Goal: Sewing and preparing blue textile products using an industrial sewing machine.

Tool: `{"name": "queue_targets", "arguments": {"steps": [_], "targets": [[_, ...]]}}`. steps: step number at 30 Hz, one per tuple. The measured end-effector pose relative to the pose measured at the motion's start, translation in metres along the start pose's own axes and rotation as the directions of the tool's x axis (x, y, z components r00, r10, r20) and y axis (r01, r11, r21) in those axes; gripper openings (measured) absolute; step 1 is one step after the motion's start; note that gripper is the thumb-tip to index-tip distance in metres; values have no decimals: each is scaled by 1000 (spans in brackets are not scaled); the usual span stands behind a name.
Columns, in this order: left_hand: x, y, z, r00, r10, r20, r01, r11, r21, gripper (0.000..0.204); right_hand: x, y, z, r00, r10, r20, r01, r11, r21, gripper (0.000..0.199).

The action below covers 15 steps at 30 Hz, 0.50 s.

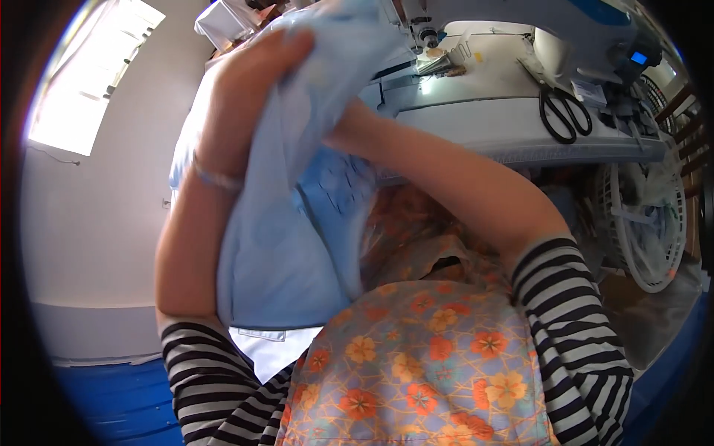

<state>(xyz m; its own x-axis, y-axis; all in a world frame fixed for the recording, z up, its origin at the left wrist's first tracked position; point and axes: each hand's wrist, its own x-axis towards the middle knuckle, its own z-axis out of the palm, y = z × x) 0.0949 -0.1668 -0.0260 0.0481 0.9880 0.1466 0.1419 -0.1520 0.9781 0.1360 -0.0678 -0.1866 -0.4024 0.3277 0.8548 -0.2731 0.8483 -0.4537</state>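
Cloth (297, 223), light blue, is bunched up in front of me, off the surface (476, 123); nothing under the sewing machine (520, 30) needle yet. Left hand (249, 82) grips its top fold; right hand is buried inside, can't tell its grip.

In front of you stands a white sewing machine (520, 22) on a pale table (476, 123). Black scissors (563, 113) lie on this table, near the machine's right end. Under the table edge, at your right, you see a white fan (643, 223) with a round grille. A bright window (93, 74) is at your upper left.
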Motion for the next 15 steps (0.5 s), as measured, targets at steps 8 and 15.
{"name": "queue_targets", "arguments": {"steps": [8, 15], "targets": [[-38, -85, 33, 874, -274, 402, 191, 953, 234, 30, -80, -151, 1, 298, -267, 916, -497, 776, 388, 48], [-97, -94, 48, 556, -585, 590, 827, 463, -320, 31, -115, -164, -172, 618, 591, 518, -648, 756, -90, 57]]}}
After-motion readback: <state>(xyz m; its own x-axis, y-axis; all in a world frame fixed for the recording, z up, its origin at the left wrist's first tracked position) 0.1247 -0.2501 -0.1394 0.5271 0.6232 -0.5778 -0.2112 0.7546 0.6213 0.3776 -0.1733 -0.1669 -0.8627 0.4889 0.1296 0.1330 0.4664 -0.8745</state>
